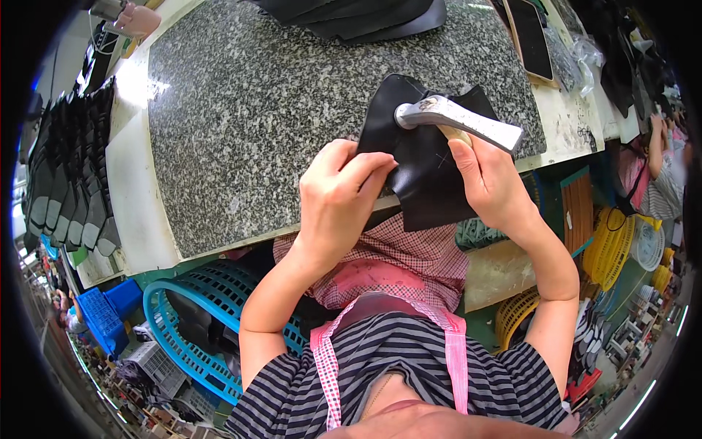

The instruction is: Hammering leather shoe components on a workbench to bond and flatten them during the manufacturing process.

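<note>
A black leather piece (428,186) lies over the near edge of the speckled stone slab (256,124), its lower part hanging past the edge. My left hand (338,192) pinches the leather's left side between thumb and fingers. In my right hand (491,179) is a hammer (468,121), gripped by its pale handle, most of which the fingers hide. The metal head is over the leather, its round face to the left and its flat end to the right. Whether that face touches the leather, I cannot tell. A small cross mark shows on the leather near my right thumb.
Black pieces (358,18) are stacked at the slab's far edge. A phone (530,40) lies at the far right, by clear plastic bags (581,55). Rows of black and grey pieces (69,183) stand at the left. Below the bench are a blue basket (155,296) and yellow baskets (608,249).
</note>
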Motion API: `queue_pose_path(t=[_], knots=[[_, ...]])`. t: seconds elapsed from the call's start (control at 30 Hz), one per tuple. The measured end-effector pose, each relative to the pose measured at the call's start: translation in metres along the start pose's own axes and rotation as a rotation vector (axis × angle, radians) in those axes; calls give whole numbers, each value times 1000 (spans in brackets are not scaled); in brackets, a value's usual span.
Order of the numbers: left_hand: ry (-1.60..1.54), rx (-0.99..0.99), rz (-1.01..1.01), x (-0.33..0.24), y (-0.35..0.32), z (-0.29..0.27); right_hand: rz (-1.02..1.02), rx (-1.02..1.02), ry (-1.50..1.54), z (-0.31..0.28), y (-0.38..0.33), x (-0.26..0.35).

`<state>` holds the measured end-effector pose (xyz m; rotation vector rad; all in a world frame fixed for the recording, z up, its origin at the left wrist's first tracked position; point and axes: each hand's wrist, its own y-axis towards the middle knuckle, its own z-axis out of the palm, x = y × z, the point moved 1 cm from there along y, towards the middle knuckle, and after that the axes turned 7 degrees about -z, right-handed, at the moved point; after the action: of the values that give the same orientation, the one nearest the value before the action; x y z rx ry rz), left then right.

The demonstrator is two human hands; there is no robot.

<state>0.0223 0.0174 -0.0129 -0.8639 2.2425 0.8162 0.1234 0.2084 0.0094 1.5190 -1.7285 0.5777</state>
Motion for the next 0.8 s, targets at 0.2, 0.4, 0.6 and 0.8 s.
queue_pose_path(t=[0.2, 0.4, 0.6, 0.8], knots=[[-128, 55, -250, -5, 6, -5, -132, -56, -16, 1, -2, -8], [-125, 175, -372, -5, 19, -14, -90, -30, 0, -2, 0, 0], [-202, 289, -446, 4, 25, -21, -100, -22, -13, -1, 0, -2], [-116, 372, -368, 4, 36, -27, -127, -45, 23, 1, -2, -6]])
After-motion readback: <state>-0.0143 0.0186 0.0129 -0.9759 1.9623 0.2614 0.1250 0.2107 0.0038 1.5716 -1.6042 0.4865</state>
